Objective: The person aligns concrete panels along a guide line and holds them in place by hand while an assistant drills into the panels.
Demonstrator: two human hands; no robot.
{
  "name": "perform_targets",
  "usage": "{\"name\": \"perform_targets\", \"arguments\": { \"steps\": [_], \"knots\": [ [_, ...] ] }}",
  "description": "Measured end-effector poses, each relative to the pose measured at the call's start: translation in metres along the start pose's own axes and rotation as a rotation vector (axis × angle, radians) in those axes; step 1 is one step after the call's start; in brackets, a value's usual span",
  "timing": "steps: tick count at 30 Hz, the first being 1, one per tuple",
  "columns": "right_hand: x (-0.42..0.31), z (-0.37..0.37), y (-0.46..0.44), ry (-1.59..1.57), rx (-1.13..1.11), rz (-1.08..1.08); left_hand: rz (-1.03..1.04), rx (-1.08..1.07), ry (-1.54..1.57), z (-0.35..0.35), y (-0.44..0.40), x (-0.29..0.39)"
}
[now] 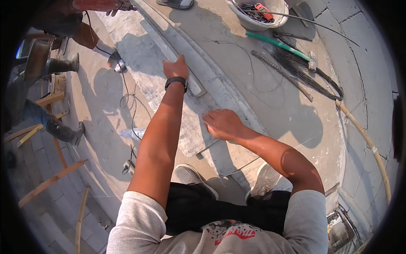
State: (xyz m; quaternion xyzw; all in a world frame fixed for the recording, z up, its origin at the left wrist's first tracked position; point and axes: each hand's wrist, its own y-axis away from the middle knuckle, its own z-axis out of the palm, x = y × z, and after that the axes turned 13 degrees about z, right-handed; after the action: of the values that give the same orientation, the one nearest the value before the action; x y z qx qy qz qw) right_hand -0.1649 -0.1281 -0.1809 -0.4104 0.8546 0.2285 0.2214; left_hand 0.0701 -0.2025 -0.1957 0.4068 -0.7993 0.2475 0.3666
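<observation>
Apparently partway along, judging by the head view. Holding a long pale strip (160, 43) close to its near end with the left hand (175, 67), with fingers bent over its edge and no gap to be seen. Set lengthwise on pale flat boards (192, 127), slanting away towards the upper left. Resting the right hand (224, 123) on the boards just past the strip's near end, with fingers loosely curled; cannot tell about anything pinched beneath them.

Done, as far as shown: strip laid on the boards and steadied by hand. Not done, seemingly: any fastening, with none to be made out along the strip. Cannot judge about the far end, near a red tool (99, 4) and a co-worker's hand (112, 12), both at the frame's upper edge. Lying unused off to the right: a green-handled hammer (277, 45), below a bucket (279, 21) of what look like nails.
</observation>
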Motion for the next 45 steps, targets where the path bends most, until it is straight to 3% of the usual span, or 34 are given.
{"name": "perform_targets", "arguments": {
  "steps": [1, 2, 5, 7, 8, 10, 16, 19, 22, 24, 28, 31, 33, 36, 45],
  "knots": [
    [0.0, 0.004, 0.005, 0.092, -0.245, 0.044, -0.01, -0.002, -0.017, 0.0, 0.001, 0.0],
    [0.001, 0.007, 0.005, 0.1, -0.239, 0.044, -0.006, 0.0, -0.008, -0.001, 0.002, 0.0],
    [0.003, 0.002, -0.007, -0.061, -0.017, 0.031, 0.052, 0.012, 0.108, 0.002, 0.0, -0.008],
    [0.003, -0.008, -0.022, -0.221, 0.122, 0.249, 0.048, 0.006, 0.004, -0.001, 0.002, -0.004],
    [0.003, -0.009, -0.028, -0.22, 0.132, 0.248, 0.058, 0.007, 0.008, -0.002, 0.003, -0.001],
    [0.006, -0.008, -0.042, -0.176, 0.346, 0.253, -0.065, -0.052, 0.032, -0.01, 0.009, 0.016],
    [-0.001, 0.024, -0.067, -0.172, 0.317, 0.267, 0.01, -0.017, -0.063, 0.001, 0.001, -0.004],
    [0.002, 0.041, -0.071, -0.173, 0.5, 0.2, 0.051, -0.031, 0.117, 0.001, 0.0, -0.009],
    [0.005, 0.049, -0.071, -0.186, 0.503, 0.219, 0.054, -0.062, 0.197, 0.003, 0.0, -0.014],
    [0.007, 0.049, -0.069, -0.24, 0.541, 0.205, 0.035, -0.057, 0.023, -0.006, 0.008, 0.009],
    [0.011, 0.048, -0.07, -0.355, 0.612, 0.186, 0.085, 0.062, -0.098, 0.005, -0.001, -0.009],
    [0.012, 0.046, -0.067, -0.387, 0.617, 0.199, 0.045, 0.025, -0.073, 0.006, -0.003, -0.014],
    [0.014, 0.05, -0.07, -0.382, 0.644, 0.193, 0.128, 0.095, 0.091, 0.007, 0.0, -0.013],
    [0.017, 0.054, -0.07, -0.384, 0.667, 0.177, 0.033, 0.022, 0.063, 0.002, 0.001, -0.009],
    [0.018, 0.055, -0.069, -0.351, 0.679, 0.171, 0.132, 0.127, 0.137, 0.012, -0.004, -0.026]
  ]
}}
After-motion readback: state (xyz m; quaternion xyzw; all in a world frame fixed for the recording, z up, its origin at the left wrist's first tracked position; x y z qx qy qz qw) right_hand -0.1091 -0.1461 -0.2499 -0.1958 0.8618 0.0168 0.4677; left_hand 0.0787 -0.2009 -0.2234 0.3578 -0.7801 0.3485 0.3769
